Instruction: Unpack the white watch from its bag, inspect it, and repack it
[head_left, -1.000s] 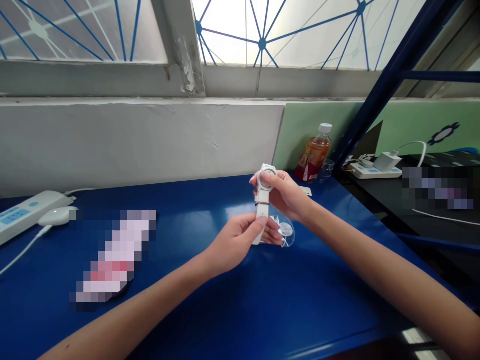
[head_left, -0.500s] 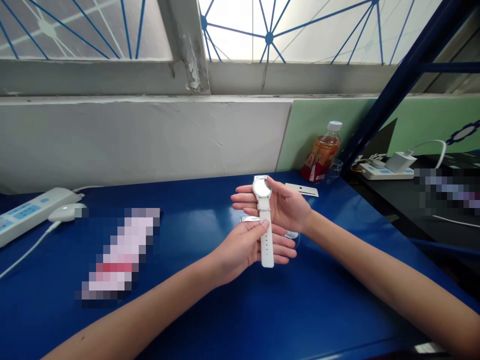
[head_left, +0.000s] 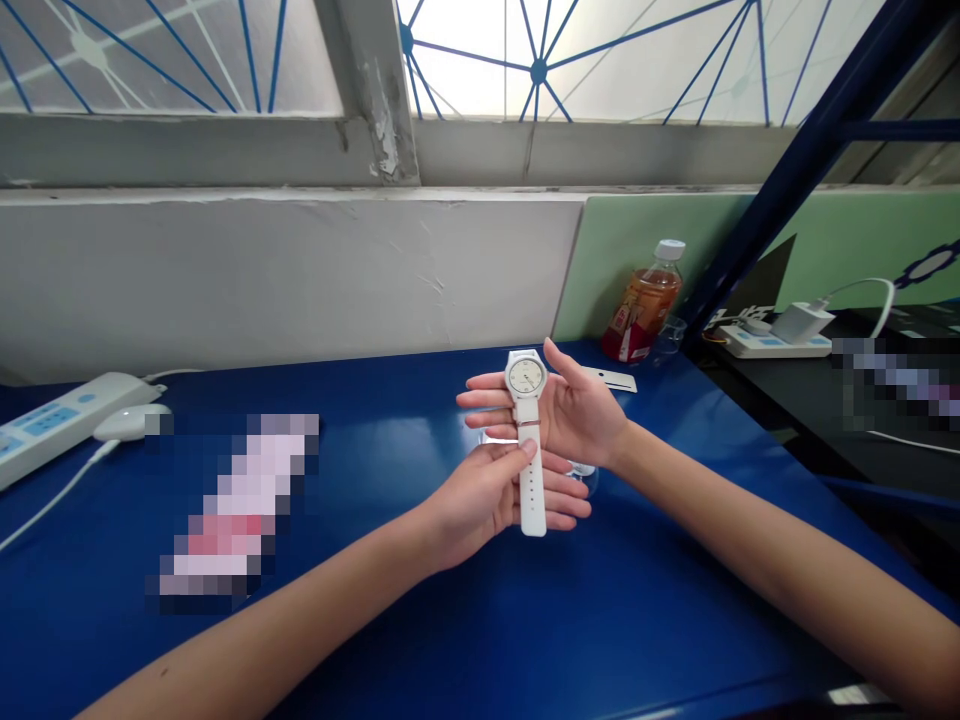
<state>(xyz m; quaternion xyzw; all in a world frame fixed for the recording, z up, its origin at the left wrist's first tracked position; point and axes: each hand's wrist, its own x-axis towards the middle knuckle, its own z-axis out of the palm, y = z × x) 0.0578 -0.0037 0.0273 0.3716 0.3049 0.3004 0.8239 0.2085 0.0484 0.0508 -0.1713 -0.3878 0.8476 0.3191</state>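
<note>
One white watch (head_left: 528, 440) lies lengthwise across our right hand (head_left: 576, 425), its dial at the far end facing up and its strap running toward us, held above the middle of the blue table (head_left: 450, 640). Our right hand is flat, palm up, fingers spread and gripping nothing. Our left hand (head_left: 480, 495) pinches the strap between thumb and fingers. Just beyond the hands lies a white card (head_left: 609, 379), with an amber bottle (head_left: 641, 305) farther right. At the far left lies a power strip (head_left: 45, 425).
</note>
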